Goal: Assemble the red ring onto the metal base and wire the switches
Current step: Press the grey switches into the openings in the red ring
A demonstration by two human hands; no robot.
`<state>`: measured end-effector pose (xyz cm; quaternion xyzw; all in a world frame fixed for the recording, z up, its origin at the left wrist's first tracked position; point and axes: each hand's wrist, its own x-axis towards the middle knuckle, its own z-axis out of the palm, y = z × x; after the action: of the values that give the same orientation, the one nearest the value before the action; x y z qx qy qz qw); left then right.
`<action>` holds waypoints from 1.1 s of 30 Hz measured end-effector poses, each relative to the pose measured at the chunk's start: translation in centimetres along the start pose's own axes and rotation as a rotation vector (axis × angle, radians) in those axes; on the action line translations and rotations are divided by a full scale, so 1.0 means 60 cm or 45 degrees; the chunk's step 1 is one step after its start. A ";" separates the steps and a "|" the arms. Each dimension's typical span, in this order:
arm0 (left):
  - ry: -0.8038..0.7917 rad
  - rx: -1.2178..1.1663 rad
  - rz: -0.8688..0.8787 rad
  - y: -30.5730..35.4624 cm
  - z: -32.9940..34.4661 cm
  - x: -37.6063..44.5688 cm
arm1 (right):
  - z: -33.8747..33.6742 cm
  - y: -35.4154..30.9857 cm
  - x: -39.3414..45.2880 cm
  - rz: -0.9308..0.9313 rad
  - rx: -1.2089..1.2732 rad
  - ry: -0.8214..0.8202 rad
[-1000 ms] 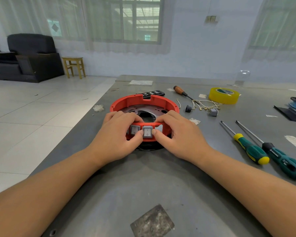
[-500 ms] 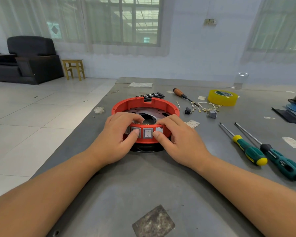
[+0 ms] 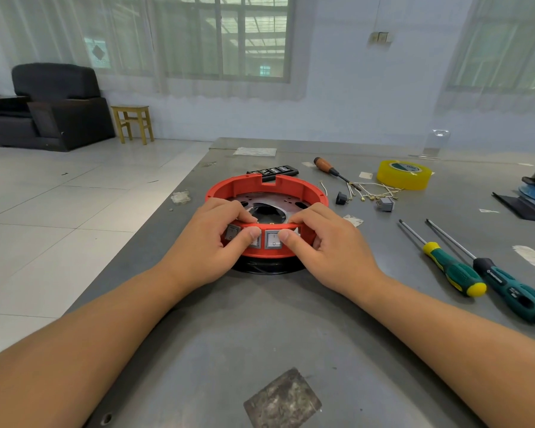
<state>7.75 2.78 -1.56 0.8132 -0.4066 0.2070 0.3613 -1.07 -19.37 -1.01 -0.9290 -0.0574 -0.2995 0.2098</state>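
Left hand (image 3: pixel 210 239): grips round red plastic ring (image 3: pixel 247 186) at its near wall, thumb now pressing a grey rocker switch (image 3: pixel 254 239). Ring sits on perforated metal base (image 3: pixel 269 205), mid-table. Right hand (image 3: pixel 325 242): likewise gripping; thumb unmoved on neighbouring switch (image 3: pixel 273 240). Seating likely continues; wiring not begun.

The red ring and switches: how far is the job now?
Done: the red ring sits on the metal base, with grey switches in its front wall. In hand: left hand and right hand pinch that wall, thumbs on switches. Left: the wires lie loose on the table.
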 end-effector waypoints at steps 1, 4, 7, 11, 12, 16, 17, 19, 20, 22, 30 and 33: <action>0.006 0.000 0.000 0.001 0.001 0.001 | 0.000 0.001 0.000 -0.002 0.004 0.002; 0.035 -0.001 0.004 0.003 0.002 -0.002 | 0.001 0.005 0.000 -0.002 0.005 0.009; 0.051 0.066 0.045 0.012 0.009 -0.006 | 0.000 0.006 -0.008 -0.047 0.033 0.010; 0.057 0.185 0.086 0.035 0.030 -0.008 | -0.007 0.023 -0.010 0.036 0.128 0.168; 0.047 0.222 0.091 0.038 0.033 -0.009 | -0.010 0.034 -0.007 0.122 0.107 0.210; 0.042 0.244 0.061 0.040 0.037 -0.008 | -0.021 0.094 0.011 0.355 -0.261 0.165; 0.051 0.235 0.052 0.040 0.038 -0.008 | -0.019 0.107 0.017 0.380 -0.368 0.109; 0.068 0.224 0.039 0.040 0.042 -0.006 | -0.010 0.121 0.032 0.454 -0.506 -0.010; 0.074 0.223 0.034 0.040 0.044 -0.004 | -0.004 0.125 0.041 0.474 -0.575 -0.051; 0.079 0.226 0.032 0.039 0.046 -0.002 | 0.004 0.133 0.060 0.448 -0.745 -0.065; 0.102 0.218 0.039 0.037 0.050 -0.002 | -0.002 0.208 0.119 0.924 -0.941 -0.207; 0.087 0.214 0.034 0.037 0.049 -0.003 | -0.002 0.219 0.123 1.019 -0.829 -0.262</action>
<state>5.97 -0.25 -2.67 0.8276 -0.3862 0.2727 0.3027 7.92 -31.45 -1.27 -0.9199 0.3777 -0.1054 0.0017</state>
